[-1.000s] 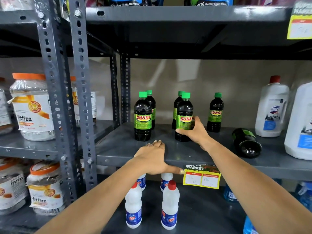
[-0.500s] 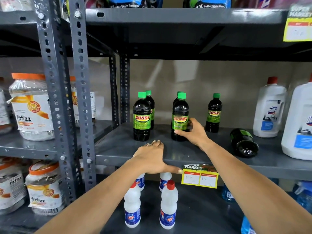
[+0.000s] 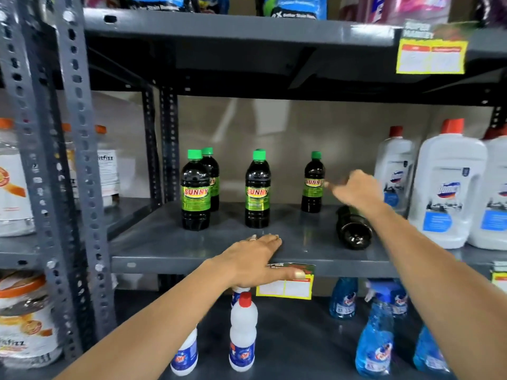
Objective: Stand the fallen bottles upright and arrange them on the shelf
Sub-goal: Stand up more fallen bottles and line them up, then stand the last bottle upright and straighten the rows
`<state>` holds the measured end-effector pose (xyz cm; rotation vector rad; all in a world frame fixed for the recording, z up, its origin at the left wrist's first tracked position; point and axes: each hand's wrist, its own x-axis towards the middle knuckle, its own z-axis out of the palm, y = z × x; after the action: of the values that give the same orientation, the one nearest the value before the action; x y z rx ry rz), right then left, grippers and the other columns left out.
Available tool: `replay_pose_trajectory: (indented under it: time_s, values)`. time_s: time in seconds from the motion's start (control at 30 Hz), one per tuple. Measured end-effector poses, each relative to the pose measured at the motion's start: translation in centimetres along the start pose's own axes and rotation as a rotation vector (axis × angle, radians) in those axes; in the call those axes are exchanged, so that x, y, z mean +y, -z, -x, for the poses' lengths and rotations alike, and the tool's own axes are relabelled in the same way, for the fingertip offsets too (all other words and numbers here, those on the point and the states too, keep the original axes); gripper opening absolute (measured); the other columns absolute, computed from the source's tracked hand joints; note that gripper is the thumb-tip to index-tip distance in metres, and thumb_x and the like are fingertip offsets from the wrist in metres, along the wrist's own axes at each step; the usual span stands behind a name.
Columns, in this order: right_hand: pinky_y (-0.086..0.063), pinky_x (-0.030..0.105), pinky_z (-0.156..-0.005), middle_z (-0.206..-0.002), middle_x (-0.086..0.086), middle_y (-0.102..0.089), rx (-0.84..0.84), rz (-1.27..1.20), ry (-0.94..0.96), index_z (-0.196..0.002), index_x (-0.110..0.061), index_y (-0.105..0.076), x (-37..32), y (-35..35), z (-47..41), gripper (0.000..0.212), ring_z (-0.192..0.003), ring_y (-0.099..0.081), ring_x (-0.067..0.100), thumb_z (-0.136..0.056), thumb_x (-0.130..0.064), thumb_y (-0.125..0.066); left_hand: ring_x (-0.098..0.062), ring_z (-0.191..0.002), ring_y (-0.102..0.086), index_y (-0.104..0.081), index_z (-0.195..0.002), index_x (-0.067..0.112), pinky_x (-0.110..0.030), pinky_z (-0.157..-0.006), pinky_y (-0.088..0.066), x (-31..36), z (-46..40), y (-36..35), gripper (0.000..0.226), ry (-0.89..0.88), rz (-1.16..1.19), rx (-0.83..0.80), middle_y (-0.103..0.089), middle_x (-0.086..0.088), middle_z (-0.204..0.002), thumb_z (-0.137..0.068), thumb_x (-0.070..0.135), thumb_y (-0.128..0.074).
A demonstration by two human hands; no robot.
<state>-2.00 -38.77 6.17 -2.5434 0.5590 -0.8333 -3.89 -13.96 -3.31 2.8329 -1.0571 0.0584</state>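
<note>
dark bottles upright (image 3: 195, 193), one fallen (image 3: 354, 229) (shelf (image 3: 170, 242))

White jugs with red caps (image 3: 450, 185) stood at the right end of the middle level. Blue spray bottles (image 3: 374, 335) and small white red-capped bottles (image 3: 243, 331) stood on the level below. Orange-lidded Fitfizz jars (image 3: 26, 322) filled the left bay behind perforated grey uprights (image 3: 79, 160). Yellow price tags (image 3: 285, 287) hung on edges, one blurred tag up top (image 3: 430, 54). Pouches (image 3: 295, 6) above, text unreadable.
</note>
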Motion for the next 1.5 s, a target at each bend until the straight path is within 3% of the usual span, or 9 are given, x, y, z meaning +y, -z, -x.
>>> replay_pose_trajectory:
  time_s: [0.1,0.17,0.3,0.43,0.5,0.73,0.93,1.1,1.5]
  values:
    - [-0.051,0.037,-0.092,-0.137,0.012,-0.056,-0.477,0.231,-0.197,-0.134,-0.011,-0.051,3.0,1.1,-0.5,0.107,-0.114,-0.059,0.033,-0.059,-0.086,-0.058,-0.027,-0.149,-0.008,-0.006,-0.156,0.019,-0.042,-0.119,-0.015,2.0,-1.9,0.2,0.125,0.015,-0.005,-0.073,-0.003,0.004,-0.164,-0.061,0.095,-0.033]
    - [-0.056,0.031,-0.071,-0.121,0.010,-0.060,-0.651,0.071,-0.304,-0.130,-0.013,-0.053,4.5,0.6,-0.4,0.099,-0.095,-0.064,0.027,-0.061,-0.084,-0.059,-0.028,-0.149,-0.009,-0.005,-0.156,0.020,-0.041,-0.118,-0.016,2.4,-2.8,0.3,0.117,0.035,-0.009,-0.075,-0.002,0.005,-0.164,-0.069,0.089,-0.042]
    - [-0.050,0.027,-0.057,-0.098,0.010,-0.064,-0.487,-0.257,-0.255,-0.120,-0.007,-0.059,6.1,-1.1,-1.5,0.067,-0.079,-0.062,0.021,-0.075,-0.055,-0.071,-0.025,-0.149,-0.008,-0.006,-0.156,0.021,-0.042,-0.120,-0.013,1.5,-3.7,0.3,0.113,0.006,-0.001,-0.088,-0.002,0.004,-0.164,-0.072,0.090,-0.035]
    - [-0.048,0.032,-0.074,-0.101,0.010,-0.057,-0.265,-0.535,-0.164,-0.124,-0.003,-0.049,6.0,-2.6,-1.8,0.067,-0.088,-0.058,0.026,-0.080,-0.049,-0.071,-0.018,-0.149,-0.003,-0.002,-0.156,0.021,-0.039,-0.120,-0.008,1.1,-4.1,0.4,0.115,-0.030,-0.023,-0.121,0.002,0.005,-0.164,-0.070,0.092,-0.030]
    - [-0.049,0.033,-0.084,-0.102,0.006,-0.061,-0.211,-0.597,-0.101,-0.105,-0.014,-0.054,5.6,-3.0,-1.9,0.048,-0.095,-0.060,0.024,-0.078,-0.049,-0.073,-0.017,-0.149,-0.001,-0.002,-0.156,0.022,-0.039,-0.120,-0.008,1.1,-4.1,0.4,0.118,-0.030,-0.024,-0.106,0.002,0.005,-0.164,-0.066,0.094,-0.026]
    - [-0.047,0.034,-0.092,-0.112,-0.002,-0.059,-0.138,-0.688,0.078,-0.128,-0.015,-0.038,5.4,-5.9,-1.2,0.069,-0.103,-0.058,0.017,-0.077,-0.034,-0.079,-0.019,-0.149,0.000,-0.004,-0.156,0.026,-0.042,-0.120,-0.008,1.3,-3.9,0.1,0.115,0.010,-0.014,-0.090,0.002,0.009,-0.163,-0.068,0.095,-0.027]
    - [-0.045,0.036,-0.093,-0.117,0.006,-0.062,-0.246,-0.827,-0.005,-0.128,-0.016,-0.041,6.1,-7.0,-2.1,0.061,-0.115,-0.059,0.027,-0.077,-0.001,-0.070,-0.020,-0.149,0.002,-0.004,-0.156,0.027,-0.038,-0.117,-0.006,2.3,-3.0,0.6,0.099,0.034,0.016,-0.084,0.003,0.010,-0.163,-0.081,0.082,-0.038]
    - [-0.046,0.036,-0.098,-0.120,0.001,-0.058,-0.209,-0.716,0.012,-0.132,-0.016,-0.036,6.4,-7.2,-1.9,0.083,-0.108,-0.058,0.019,-0.066,-0.015,-0.087,-0.023,-0.149,0.001,-0.003,-0.156,0.030,-0.043,-0.116,-0.009,2.0,-3.2,0.5,0.102,0.051,0.026,-0.091,0.004,0.011,-0.163,-0.078,0.085,-0.037]
    - [-0.041,0.030,-0.095,-0.116,0.004,-0.061,-0.323,-0.795,0.011,-0.135,-0.012,-0.040,6.3,-7.6,-2.2,0.072,-0.118,-0.056,0.025,-0.074,0.000,-0.075,-0.024,-0.149,-0.001,-0.004,-0.156,0.028,-0.042,-0.117,-0.009,1.6,-3.5,0.2,0.107,0.031,0.014,-0.074,0.002,0.010,-0.163,-0.074,0.089,-0.034]
